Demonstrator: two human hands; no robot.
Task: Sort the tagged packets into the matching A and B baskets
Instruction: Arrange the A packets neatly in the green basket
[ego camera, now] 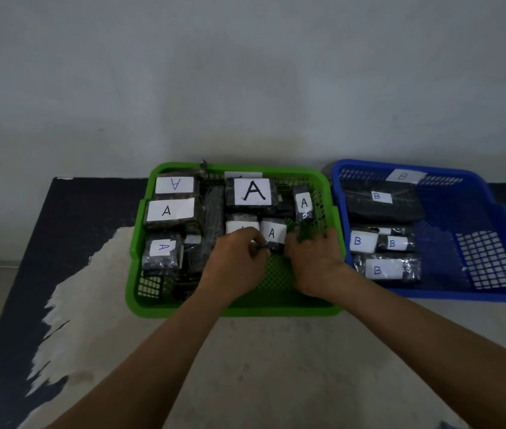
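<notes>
Pinching A packet by near end with left fingers, long axis pointing away, letter upright; right fingers alongside, grip unclear.

A packets — B packets.

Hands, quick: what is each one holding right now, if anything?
Left hand: pinching the A-tagged packet in the green basket.
Right hand: beside that packet; grip cannot be told.
</notes>
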